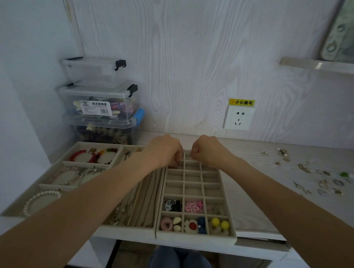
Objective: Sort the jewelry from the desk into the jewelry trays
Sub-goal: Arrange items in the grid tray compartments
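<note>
Roughly halfway: the beige velvet grid tray (194,201) has only its near rows filled, and loose silver rings and earrings (322,181) sit on the desk, right side. My left hand (164,152) and right hand (208,150) are curled over its far cells, probably pinching something tiny, but I can't tell.

Three trays (196,238) sit left on the desk (254,191) (loose jewelry (322,184) right).

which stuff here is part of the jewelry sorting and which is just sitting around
Part of the job: grid tray, necklace tray, bracelet tray, loose jewelry on the desk, left hand, right hand.

Just lying about: stacked plastic boxes, wall socket, yellow warning label.
</note>
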A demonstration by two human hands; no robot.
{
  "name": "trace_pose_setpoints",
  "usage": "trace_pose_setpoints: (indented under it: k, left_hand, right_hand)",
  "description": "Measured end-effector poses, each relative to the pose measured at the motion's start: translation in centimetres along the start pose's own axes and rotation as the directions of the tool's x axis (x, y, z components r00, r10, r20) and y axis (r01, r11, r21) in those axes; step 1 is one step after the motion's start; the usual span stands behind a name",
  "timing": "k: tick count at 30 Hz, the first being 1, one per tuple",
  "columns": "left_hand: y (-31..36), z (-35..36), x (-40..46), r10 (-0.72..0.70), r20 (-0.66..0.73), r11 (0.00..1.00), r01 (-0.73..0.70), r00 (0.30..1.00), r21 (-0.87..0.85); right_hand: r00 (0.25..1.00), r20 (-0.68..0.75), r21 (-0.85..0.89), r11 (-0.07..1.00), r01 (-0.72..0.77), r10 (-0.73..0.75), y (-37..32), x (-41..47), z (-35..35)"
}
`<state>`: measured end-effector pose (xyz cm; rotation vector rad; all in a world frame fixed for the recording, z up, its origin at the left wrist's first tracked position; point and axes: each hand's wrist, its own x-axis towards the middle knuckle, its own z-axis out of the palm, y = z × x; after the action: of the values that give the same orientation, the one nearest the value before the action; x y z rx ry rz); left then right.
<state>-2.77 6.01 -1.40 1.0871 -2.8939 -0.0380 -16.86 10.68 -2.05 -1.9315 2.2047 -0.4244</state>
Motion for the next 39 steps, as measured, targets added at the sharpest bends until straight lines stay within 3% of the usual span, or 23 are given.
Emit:
trace_pose_setpoints:
  k: [10,15,18,22,26,29,34,39]
  left_hand:
    - [-0.6,0.2,-0.1,0.002,0.011,0.995,0.0,1.0,-0.099]
    - [-0.7,-0.3,-0.3,0.008,-0.082,0.973,-0.027,0.997,-0.23]
    - [-0.3,-0.4,-0.2,0.017,-0.101,0.947,-0.049,0.995,-0.317]
    - [-0.2,-0.2,0.1,-0.016,-0.089,0.962,-0.009,0.996,-0.274]
    - [-0.3,0.0,0.0,-0.053,-0.079,0.984,0.039,0.995,-0.175]
    - [-0.3,-0.1,-0.1,-0.072,-0.084,0.986,0.059,0.994,-0.153]
    - [-0.3,-0.1,-0.1,-0.075,-0.08,0.989,0.064,0.994,-0.133]
    - [-0.3,-0.1,0.1,-0.065,-0.078,0.992,0.056,0.995,-0.114]
  right_hand:
    - [1.0,0.011,0.29,0.957,0.017,-0.021,1.3,-1.6,-1.1]
    - [1.0,0.024,0.543,0.839,-0.025,0.014,1.7,-2.1,-1.1]
    - [1.0,0.011,0.562,0.827,0.006,-0.015,1.6,-2.1,-1.2]
    - [1.0,0.024,0.567,0.823,-0.02,0.008,1.3,-1.9,-1.0]
    - [0.999,0.027,0.349,0.936,-0.03,0.022,1.0,-1.4,-0.6]
    - [0.995,0.017,0.131,0.986,0.099,-0.103,0.8,-1.2,-0.9]
    - [0.968,0.143,-0.045,0.976,0.213,-0.204,0.4,-0.7,-0.8]
    - [0.955,0.141,-0.199,0.937,0.286,-0.261,0.1,-0.9,-0.8]
